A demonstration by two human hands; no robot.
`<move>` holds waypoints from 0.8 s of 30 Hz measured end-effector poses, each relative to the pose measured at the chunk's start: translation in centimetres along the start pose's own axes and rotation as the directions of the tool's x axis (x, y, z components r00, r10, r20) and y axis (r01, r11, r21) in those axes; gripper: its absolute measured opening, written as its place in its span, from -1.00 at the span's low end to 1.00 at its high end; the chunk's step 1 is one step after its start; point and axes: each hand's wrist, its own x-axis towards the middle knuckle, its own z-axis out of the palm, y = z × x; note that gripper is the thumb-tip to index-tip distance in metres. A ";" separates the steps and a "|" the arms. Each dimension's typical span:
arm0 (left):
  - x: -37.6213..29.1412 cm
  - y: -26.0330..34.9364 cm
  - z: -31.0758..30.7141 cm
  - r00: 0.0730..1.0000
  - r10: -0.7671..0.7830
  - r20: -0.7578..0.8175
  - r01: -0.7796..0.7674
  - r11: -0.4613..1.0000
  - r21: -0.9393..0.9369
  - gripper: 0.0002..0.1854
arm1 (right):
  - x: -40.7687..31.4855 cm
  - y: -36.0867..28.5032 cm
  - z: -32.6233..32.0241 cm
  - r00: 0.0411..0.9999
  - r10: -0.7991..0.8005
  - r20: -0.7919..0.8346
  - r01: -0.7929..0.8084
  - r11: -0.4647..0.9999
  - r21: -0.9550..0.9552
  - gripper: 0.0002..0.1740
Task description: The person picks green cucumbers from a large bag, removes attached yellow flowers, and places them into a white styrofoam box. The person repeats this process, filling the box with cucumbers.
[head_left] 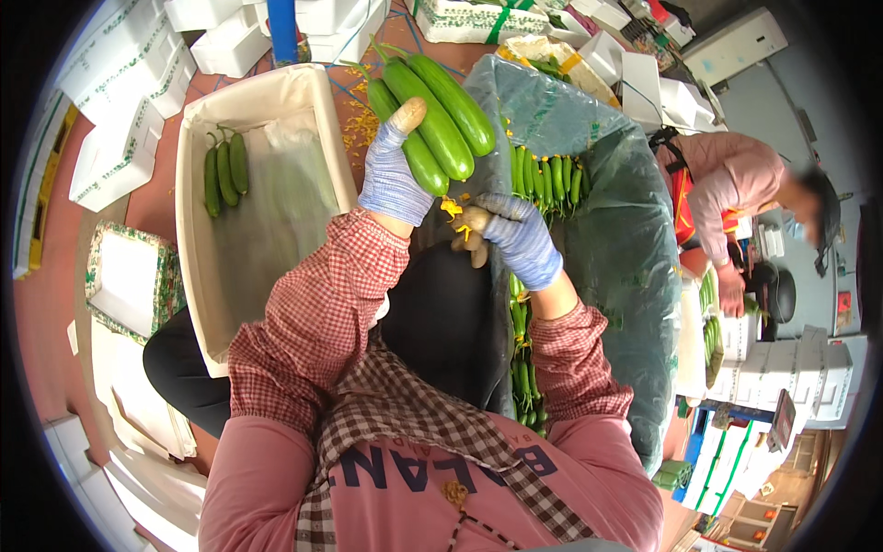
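Note:
My left hand (397, 169), in a blue knit glove with a tan palm, grips three green cucumbers (431, 117) side by side, its thumb across them. Close by their lower ends is my right hand (514, 231), gloved alike, its fingers bent around yellow withered blossoms (452, 208); whether it pinches them is unclear. To the left, three more cucumbers (225, 172) lie in a cream-lined tub (190, 276). On the right, rows of small cucumbers (548, 181) line a large container with a greenish plastic liner (621, 276).
Yellow blossom scraps (359, 127) litter the red floor between the containers. White foam boxes (117, 162) stand at the left and behind. A co-worker (731, 179) bends over at the right near stacked foam boxes (786, 372). A blue post (283, 31) rises at the top.

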 end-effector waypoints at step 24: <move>-6.2 18.5 -9.6 0.837 0.155 -0.524 0.265 0.725 0.636 -0.45 | 10.2 3.7 19.6 0.952 0.025 0.306 -0.116 0.951 0.285 -0.27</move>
